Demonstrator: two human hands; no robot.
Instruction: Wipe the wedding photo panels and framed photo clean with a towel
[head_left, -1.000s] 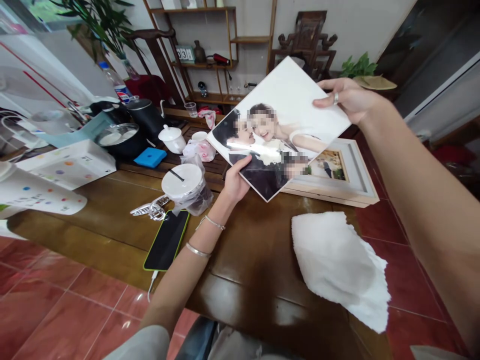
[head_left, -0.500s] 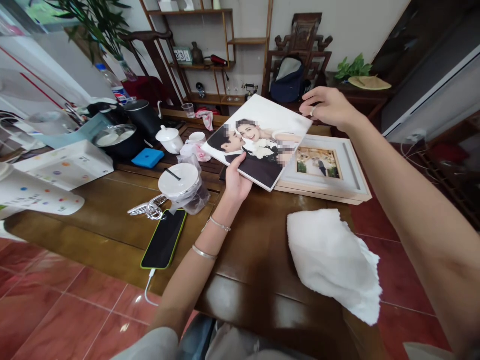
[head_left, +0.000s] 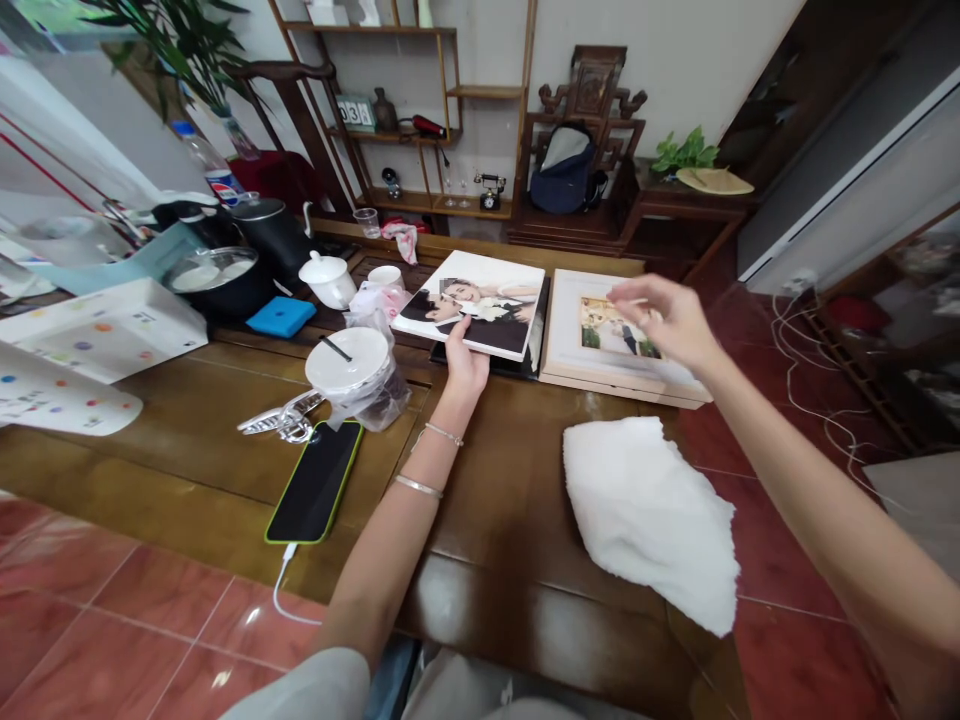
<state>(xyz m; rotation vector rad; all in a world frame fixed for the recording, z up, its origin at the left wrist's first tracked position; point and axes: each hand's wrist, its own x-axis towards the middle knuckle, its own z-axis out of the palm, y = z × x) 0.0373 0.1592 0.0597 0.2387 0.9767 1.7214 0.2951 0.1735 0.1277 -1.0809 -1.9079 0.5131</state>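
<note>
My left hand (head_left: 466, 362) grips the near edge of a photo album (head_left: 495, 278) with a couple's portrait on its cover, thumb on top and the other fingers hidden beneath. The album is held nearly level over a dark, flat item (head_left: 534, 345) lying on the table. My right hand (head_left: 664, 312) hovers above a white picture frame (head_left: 566, 345) with a pale wooden edge and a small photo inside. Its fingers are apart and hold nothing. Closer to me, a crumpled white cloth (head_left: 649, 515) lies at the table's right side.
A phone (head_left: 315, 480) on a charging cable and a lidded cup (head_left: 351, 362) with a straw stand left of my left arm. Behind them are a white lidded teacup (head_left: 328, 280), a blue block (head_left: 281, 316) and a dark pot (head_left: 217, 275). The wooden table (head_left: 495, 480) ends above red floor tiles.
The album has come down and tilted flatter, uncovering the dark item beneath it. My right hand has left the album's far corner and moved down over the picture frame.
</note>
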